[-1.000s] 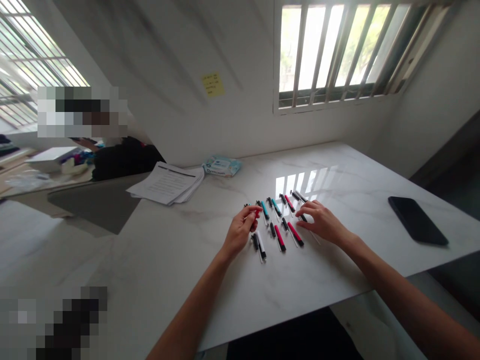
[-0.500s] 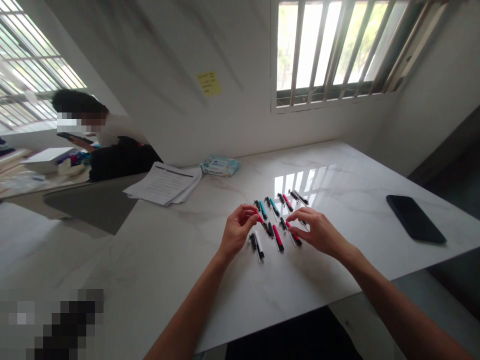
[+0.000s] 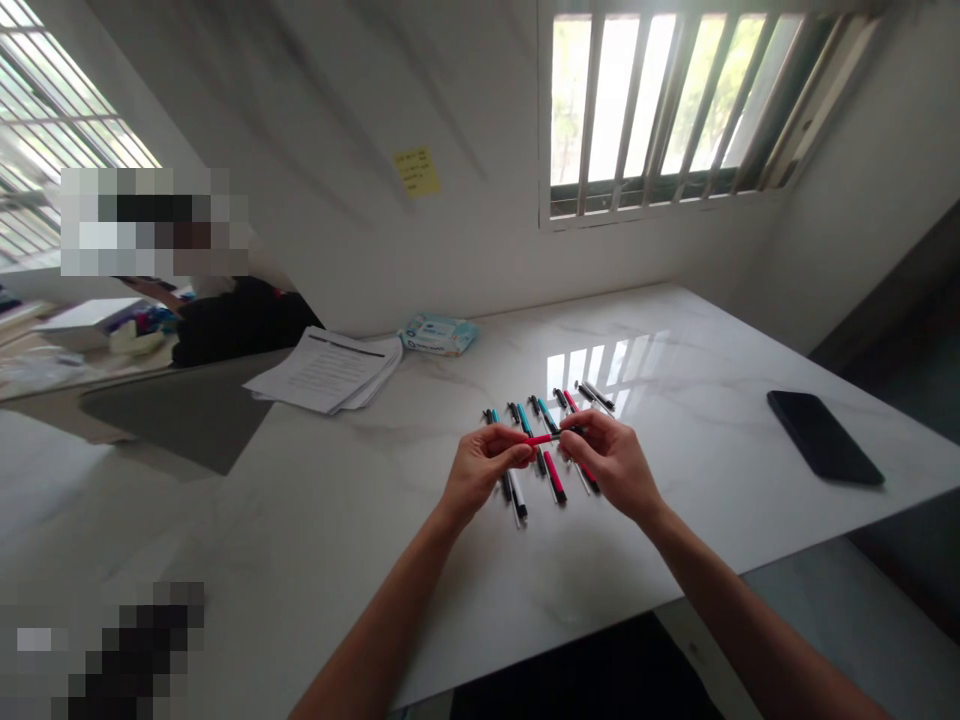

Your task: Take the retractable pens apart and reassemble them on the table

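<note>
Between my two hands a red pen (image 3: 540, 439) with a dark end is held roughly level above the table. My left hand (image 3: 476, 470) pinches its red barrel. The fingers of my right hand (image 3: 619, 460) are closed round the dark end and partly hide it. Below and around the hands lie rows of pen parts: a white barrel (image 3: 517, 494) with a black tip, a red barrel (image 3: 554, 476), teal barrels (image 3: 524, 418) and a silver one (image 3: 598, 394). Black caps and thin white refills lie beside them. My hands cover some of these parts.
A black phone (image 3: 825, 437) lies on the marble-look table (image 3: 675, 350) to the right. Stacked papers (image 3: 326, 370) and a blue wipes packet (image 3: 439, 334) sit at the back left. Beyond, a person (image 3: 232, 320) sits at another table. A yellow note (image 3: 417, 172) sticks to the wall.
My right hand has moved left and up from the pen parts and closed on the pen's dark end. The red pen in my left hand has turned from slanting to nearly level.
</note>
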`<move>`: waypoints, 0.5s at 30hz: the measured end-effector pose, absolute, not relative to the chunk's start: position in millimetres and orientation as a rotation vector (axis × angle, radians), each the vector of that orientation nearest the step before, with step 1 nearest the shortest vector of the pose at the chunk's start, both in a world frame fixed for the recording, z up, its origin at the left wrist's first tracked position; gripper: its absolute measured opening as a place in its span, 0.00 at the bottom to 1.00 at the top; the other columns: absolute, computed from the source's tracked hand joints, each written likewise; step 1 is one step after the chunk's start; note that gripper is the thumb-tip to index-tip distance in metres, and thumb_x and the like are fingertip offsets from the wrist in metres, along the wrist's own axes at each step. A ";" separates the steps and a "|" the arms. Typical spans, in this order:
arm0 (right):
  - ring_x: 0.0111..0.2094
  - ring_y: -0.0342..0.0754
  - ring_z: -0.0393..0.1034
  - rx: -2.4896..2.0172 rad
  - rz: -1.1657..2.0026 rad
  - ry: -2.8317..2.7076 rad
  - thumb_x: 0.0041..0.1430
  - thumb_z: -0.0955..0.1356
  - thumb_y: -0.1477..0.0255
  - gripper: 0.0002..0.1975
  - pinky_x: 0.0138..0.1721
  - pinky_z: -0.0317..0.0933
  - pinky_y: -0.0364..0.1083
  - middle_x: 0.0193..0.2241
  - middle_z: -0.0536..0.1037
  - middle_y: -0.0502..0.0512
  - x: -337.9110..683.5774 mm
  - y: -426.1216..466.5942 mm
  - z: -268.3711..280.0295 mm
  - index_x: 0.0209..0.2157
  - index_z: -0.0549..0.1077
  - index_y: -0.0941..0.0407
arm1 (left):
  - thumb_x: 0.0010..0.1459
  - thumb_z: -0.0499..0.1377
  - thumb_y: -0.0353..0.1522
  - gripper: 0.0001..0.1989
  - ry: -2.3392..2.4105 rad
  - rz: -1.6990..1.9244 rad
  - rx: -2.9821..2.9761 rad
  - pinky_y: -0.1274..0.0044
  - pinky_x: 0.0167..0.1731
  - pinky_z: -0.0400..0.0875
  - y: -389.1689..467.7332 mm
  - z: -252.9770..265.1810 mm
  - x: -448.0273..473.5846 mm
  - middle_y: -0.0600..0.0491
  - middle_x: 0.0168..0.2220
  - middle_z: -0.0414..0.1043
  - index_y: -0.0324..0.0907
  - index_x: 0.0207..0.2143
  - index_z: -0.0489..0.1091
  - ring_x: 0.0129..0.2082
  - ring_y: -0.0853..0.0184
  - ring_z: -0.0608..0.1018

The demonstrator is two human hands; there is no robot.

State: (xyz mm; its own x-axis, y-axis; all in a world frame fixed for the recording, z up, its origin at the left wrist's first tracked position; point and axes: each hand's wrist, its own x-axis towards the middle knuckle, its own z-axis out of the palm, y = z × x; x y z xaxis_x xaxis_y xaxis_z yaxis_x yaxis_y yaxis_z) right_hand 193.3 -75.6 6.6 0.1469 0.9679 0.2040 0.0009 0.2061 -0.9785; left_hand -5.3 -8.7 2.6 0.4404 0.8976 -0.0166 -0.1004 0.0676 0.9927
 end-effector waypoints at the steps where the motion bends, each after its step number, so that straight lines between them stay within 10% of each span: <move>1: 0.30 0.46 0.74 -1.106 0.960 -1.186 0.62 0.73 0.61 0.13 0.30 0.68 0.44 0.29 0.79 0.52 195.1 -73.6 9.3 0.42 0.77 0.55 | 0.49 0.75 0.36 0.15 0.798 0.860 1.284 0.76 0.36 0.78 -10.3 2.1 -3.8 0.48 0.32 0.83 0.37 0.35 0.78 0.32 0.66 0.84; 15: 0.32 0.46 0.73 -1.133 0.812 -1.174 0.61 0.72 0.61 0.12 0.32 0.69 0.45 0.31 0.78 0.53 215.1 -69.7 19.5 0.40 0.77 0.55 | 0.49 0.75 0.39 0.18 0.823 0.785 1.190 0.77 0.32 0.77 -10.9 -7.7 0.9 0.47 0.34 0.83 0.38 0.36 0.76 0.30 0.65 0.83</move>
